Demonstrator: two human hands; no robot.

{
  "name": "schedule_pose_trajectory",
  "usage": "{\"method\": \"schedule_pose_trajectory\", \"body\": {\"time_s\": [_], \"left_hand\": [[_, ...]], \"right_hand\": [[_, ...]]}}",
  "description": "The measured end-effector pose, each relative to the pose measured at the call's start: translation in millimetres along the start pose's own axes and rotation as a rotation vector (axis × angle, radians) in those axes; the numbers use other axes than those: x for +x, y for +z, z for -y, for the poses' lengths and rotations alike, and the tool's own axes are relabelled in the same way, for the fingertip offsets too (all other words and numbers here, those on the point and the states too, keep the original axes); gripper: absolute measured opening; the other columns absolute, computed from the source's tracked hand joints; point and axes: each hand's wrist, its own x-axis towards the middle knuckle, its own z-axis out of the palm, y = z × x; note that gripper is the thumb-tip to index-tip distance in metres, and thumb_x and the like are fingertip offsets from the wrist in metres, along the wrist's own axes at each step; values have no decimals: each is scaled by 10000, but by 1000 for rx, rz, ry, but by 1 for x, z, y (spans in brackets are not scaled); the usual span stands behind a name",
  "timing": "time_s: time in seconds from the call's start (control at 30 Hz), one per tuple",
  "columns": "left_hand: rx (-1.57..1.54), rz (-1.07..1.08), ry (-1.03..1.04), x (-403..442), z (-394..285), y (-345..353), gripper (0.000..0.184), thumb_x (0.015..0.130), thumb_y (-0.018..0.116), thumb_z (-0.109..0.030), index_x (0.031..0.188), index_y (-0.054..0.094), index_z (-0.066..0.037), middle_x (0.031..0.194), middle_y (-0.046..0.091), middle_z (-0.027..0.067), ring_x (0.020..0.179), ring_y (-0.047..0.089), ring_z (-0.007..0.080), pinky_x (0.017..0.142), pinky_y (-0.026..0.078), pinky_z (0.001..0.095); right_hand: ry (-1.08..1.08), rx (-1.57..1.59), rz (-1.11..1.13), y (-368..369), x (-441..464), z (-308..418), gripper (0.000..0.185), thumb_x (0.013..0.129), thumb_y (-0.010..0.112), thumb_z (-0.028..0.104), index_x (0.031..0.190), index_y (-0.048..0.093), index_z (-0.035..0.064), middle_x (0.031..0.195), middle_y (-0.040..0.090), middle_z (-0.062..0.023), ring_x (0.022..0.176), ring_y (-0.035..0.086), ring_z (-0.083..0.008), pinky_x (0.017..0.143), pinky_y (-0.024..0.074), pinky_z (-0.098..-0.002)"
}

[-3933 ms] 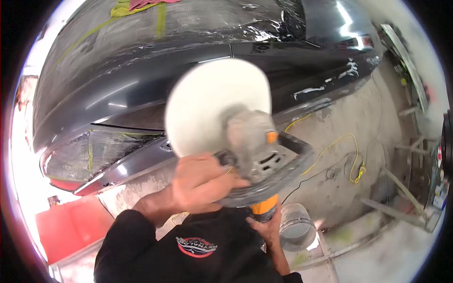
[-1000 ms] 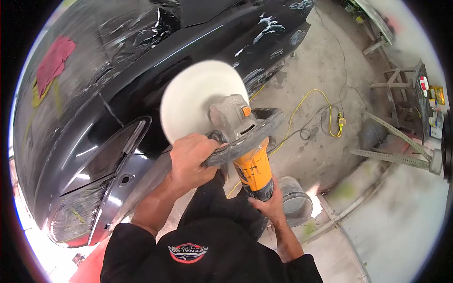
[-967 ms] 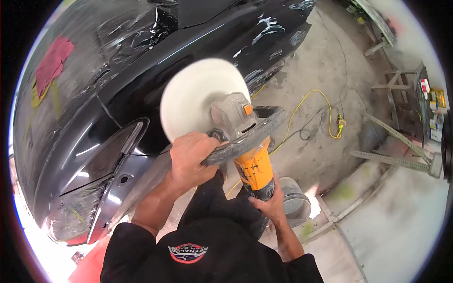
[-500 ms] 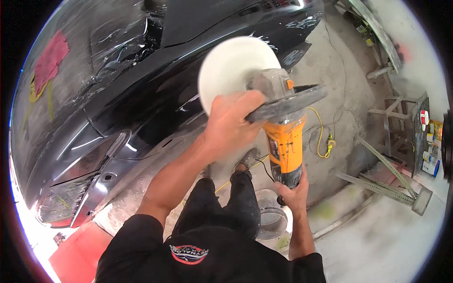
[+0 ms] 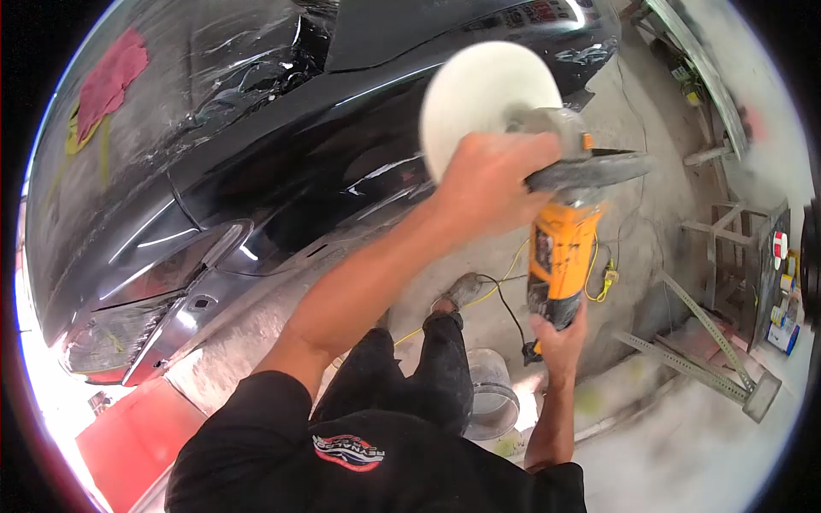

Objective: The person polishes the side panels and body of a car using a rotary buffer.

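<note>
Orange and black, the polisher (image 5: 567, 252) is now right of centre in the upper half of the frame; half a second ago it sat farther left and lower. Its round white pad (image 5: 479, 103) shows against the black car body (image 5: 291, 184), and whether they touch cannot be told. The left hand (image 5: 499, 184) is curled tightly round the black handle (image 5: 599, 170), its finger ends mostly hidden. The right hand (image 5: 562, 335) is closed about the polisher's dark rear end, thumb nearest the camera.

White smears (image 5: 382, 173) on the car side, left of the pad, show more fully than before. At upper left, a pink cloth (image 5: 115, 77) lies on the cloudy sheeting (image 5: 162, 85).

The left forearm (image 5: 368, 278) crosses mid-frame, covering part of the floor (image 5: 278, 329) and the car's lower edge. A yellow cable (image 5: 409, 336) runs over the floor close to a shoe (image 5: 463, 291), and a dark cord (image 5: 507, 309) trails near the right hand. Below that hand stands a clear bucket (image 5: 493, 395). Perforated metal legs (image 5: 684, 355) stand at lower right, well apart from the polisher, and a red panel (image 5: 137, 440) fills part of the lower left.
</note>
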Motion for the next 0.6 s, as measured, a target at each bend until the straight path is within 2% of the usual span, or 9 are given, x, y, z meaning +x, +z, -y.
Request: {"method": "schedule_pose_trajectory", "body": {"time_s": [0.1,0.13,0.2,0.3,0.33,0.47,0.6], "left_hand": [[50,29,9,-44,-9,-44,303,639,808,-79,863,604,-85,769,636,107,700,644,338,600,506,407],[68,33,19,-59,-12,-60,316,623,810,-64,870,613,-83,777,637,104,696,641,339,596,507,406],[149,5,-9,-90,-23,-88,305,576,808,-32,839,659,-70,717,613,89,633,616,300,568,496,390],[201,-34,36,-124,-39,-122,274,578,794,-2,814,666,-54,654,570,81,558,580,283,509,456,371],[206,-51,41,-134,-44,-128,276,578,787,10,820,670,-47,644,561,82,540,570,280,495,444,368],[154,-32,-10,-156,-48,-130,300,567,776,33,845,682,-33,638,544,93,538,562,275,494,433,361],[192,68,6,-124,-46,-112,246,620,740,51,833,642,-24,692,622,137,597,646,303,560,503,328]], "right_hand": [[85,118,48,26,-35,0,924,663,863,139,1445,400,-27,1210,648,-119,1068,634,-190,948,497,-327],[66,18,90,32,-47,3,962,653,877,154,1460,386,-28,1205,661,-139,1075,640,-192,953,502,-337],[83,-84,168,42,-71,6,1017,637,898,191,1477,370,-28,1206,675,-170,1091,653,-214,963,508,-355],[157,-86,297,57,-94,2,1067,619,921,255,1484,362,-23,1224,677,-208,1122,673,-274,979,510,-382],[200,-150,341,57,-99,8,1070,618,919,280,1489,365,-4,1247,669,-217,1156,664,-317,1002,496,-393],[94,-273,400,53,-104,5,1065,623,912,295,1495,367,17,1231,676,-217,1160,661,-320,1007,489,-396],[110,-202,315,38,-86,18,1059,620,913,294,1486,375,7,1221,684,-209,1156,665,-304,1000,494,-389]]}}
